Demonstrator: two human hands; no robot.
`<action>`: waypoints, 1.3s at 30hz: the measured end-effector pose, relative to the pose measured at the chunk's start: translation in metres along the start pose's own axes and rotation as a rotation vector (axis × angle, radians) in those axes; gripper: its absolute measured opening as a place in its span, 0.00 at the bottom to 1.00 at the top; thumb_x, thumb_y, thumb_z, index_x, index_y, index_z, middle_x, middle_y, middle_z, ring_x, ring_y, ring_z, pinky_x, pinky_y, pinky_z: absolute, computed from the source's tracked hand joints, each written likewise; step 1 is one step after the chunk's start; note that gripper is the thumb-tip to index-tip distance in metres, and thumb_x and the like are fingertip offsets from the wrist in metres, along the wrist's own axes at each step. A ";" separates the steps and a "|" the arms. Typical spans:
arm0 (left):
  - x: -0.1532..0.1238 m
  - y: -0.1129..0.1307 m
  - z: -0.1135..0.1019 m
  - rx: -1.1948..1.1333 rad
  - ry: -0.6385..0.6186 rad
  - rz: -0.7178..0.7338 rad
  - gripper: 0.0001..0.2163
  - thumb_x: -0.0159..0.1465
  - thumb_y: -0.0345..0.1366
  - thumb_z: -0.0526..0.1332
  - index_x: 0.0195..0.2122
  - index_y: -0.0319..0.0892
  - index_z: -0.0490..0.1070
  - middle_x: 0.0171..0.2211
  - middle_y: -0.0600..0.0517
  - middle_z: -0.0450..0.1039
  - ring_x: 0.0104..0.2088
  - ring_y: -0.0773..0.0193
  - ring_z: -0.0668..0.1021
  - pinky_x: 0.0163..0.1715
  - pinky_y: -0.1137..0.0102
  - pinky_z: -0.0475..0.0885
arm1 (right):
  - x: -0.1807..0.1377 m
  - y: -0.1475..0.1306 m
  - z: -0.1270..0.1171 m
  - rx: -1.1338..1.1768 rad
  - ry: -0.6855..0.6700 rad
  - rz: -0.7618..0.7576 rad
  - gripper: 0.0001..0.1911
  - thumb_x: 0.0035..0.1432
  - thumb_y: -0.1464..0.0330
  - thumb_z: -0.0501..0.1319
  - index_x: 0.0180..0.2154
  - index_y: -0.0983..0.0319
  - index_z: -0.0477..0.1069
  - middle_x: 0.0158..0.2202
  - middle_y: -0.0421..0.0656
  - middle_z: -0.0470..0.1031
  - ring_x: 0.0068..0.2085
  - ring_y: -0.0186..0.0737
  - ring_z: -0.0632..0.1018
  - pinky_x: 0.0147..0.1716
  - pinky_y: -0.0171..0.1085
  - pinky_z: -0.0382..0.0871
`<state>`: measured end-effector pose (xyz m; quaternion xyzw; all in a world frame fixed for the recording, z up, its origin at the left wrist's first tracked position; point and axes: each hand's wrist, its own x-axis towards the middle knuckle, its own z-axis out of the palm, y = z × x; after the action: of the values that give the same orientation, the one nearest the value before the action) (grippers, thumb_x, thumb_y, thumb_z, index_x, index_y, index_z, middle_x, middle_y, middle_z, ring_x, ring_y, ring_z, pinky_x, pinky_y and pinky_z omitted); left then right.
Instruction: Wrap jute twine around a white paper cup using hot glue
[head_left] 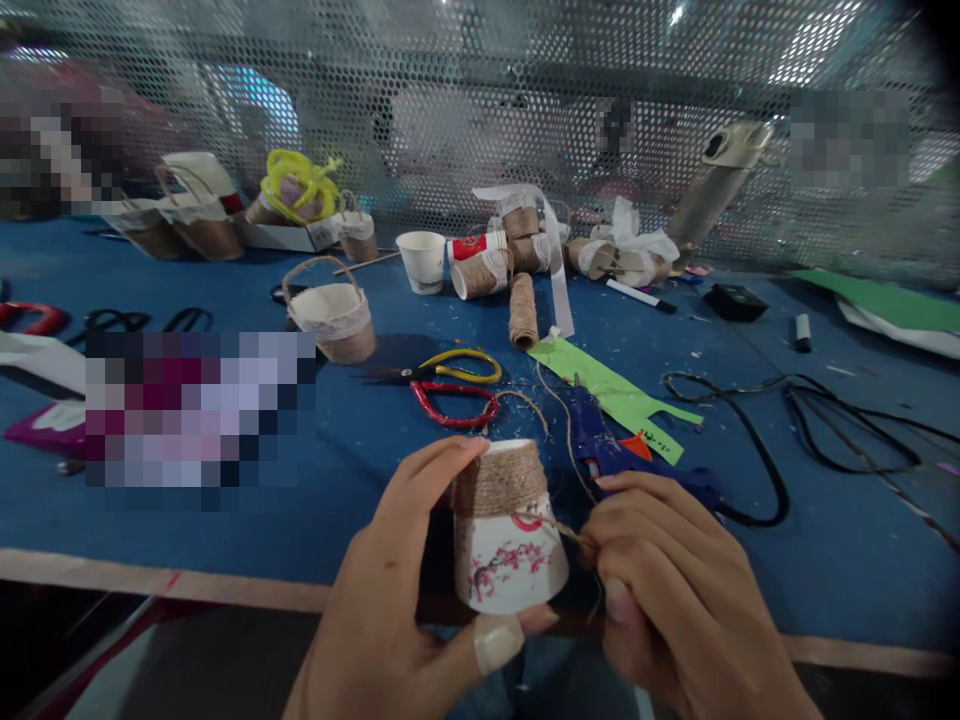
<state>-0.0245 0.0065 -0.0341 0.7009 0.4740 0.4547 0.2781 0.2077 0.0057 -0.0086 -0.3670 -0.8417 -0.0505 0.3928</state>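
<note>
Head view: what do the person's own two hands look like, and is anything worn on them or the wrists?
Both are ungloved. The left hand has a pale, smooth band, probably a bandage or tape, wrapped around its thumb. The right hand shows no wrap. No ring, watch or sleeve shows on either.

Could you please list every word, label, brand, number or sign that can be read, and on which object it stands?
No text is clear enough to quote.
Green paper strip: dark handwriting, too small and blurred to read.
Red-and-white paper cup: some marking, too blurred to read.
Blossom-printed cup in the left hand: a red mark, unreadable.
</note>
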 end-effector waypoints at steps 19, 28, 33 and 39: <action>0.002 -0.003 -0.004 -0.001 -0.038 0.049 0.37 0.67 0.57 0.75 0.74 0.69 0.63 0.70 0.52 0.73 0.65 0.44 0.82 0.63 0.53 0.83 | -0.005 -0.003 0.007 -0.047 0.065 0.010 0.08 0.75 0.77 0.62 0.41 0.60 0.75 0.34 0.38 0.84 0.35 0.36 0.83 0.54 0.44 0.81; 0.004 -0.006 -0.008 0.037 -0.065 0.079 0.38 0.68 0.57 0.74 0.76 0.69 0.61 0.70 0.50 0.72 0.65 0.44 0.83 0.57 0.57 0.87 | -0.009 -0.004 0.007 -0.026 0.044 0.024 0.09 0.68 0.80 0.62 0.43 0.61 0.75 0.37 0.39 0.83 0.38 0.36 0.83 0.58 0.42 0.77; 0.004 -0.004 -0.007 0.004 -0.044 0.084 0.36 0.68 0.60 0.73 0.75 0.69 0.62 0.69 0.51 0.72 0.64 0.46 0.84 0.54 0.61 0.88 | -0.007 -0.003 0.005 -0.001 0.044 0.004 0.11 0.66 0.81 0.59 0.43 0.62 0.74 0.37 0.39 0.84 0.39 0.35 0.83 0.60 0.41 0.77; 0.004 -0.007 -0.008 0.045 -0.048 0.114 0.39 0.68 0.57 0.74 0.76 0.66 0.60 0.71 0.50 0.72 0.67 0.44 0.82 0.64 0.54 0.83 | -0.002 0.000 0.002 0.002 0.015 -0.021 0.11 0.61 0.81 0.56 0.36 0.59 0.68 0.32 0.36 0.79 0.34 0.31 0.79 0.56 0.40 0.78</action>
<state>-0.0341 0.0127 -0.0351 0.7437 0.4365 0.4419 0.2471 0.2075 0.0057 -0.0110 -0.3575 -0.8426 -0.0565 0.3988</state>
